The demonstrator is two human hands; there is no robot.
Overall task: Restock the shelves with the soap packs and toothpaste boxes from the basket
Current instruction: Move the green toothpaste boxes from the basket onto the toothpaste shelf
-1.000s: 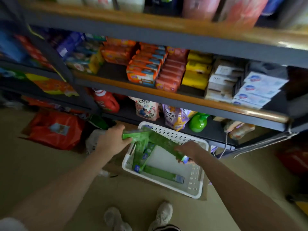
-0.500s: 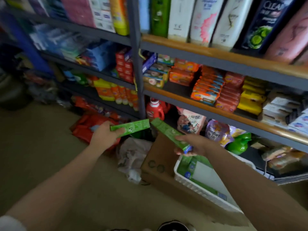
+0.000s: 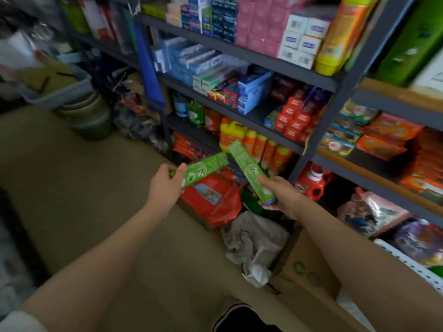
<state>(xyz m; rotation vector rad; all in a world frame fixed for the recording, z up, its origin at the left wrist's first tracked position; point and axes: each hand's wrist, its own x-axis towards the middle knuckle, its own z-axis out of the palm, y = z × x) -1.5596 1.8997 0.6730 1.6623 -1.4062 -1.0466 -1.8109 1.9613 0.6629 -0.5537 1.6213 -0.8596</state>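
The left hand is gripping one long green cardboard toothpaste box by its near end, thumb on top and fingers curled beneath, so that the box is pointing up and to the right over the floor. The right hand is holding a second long green toothpaste box the same way — fingers wrapped round the lower end, the far end tilting up and to the left. The two far ends are sitting close together but apart, in front of the lower levels of the dark metal shelving unit.

Behind the boxes, a row of orange and yellow plastic bottles is standing on a low shelf. One level higher, blue and red toothpaste cartons are lying stacked, with small red boxes beside them.

On the tan floor below the hands, a red plastic bag is lying next to a crumpled grey-white bag and a brown cardboard box. The white perforated plastic basket is showing only at the right edge — just its rim — and its contents cannot be seen.
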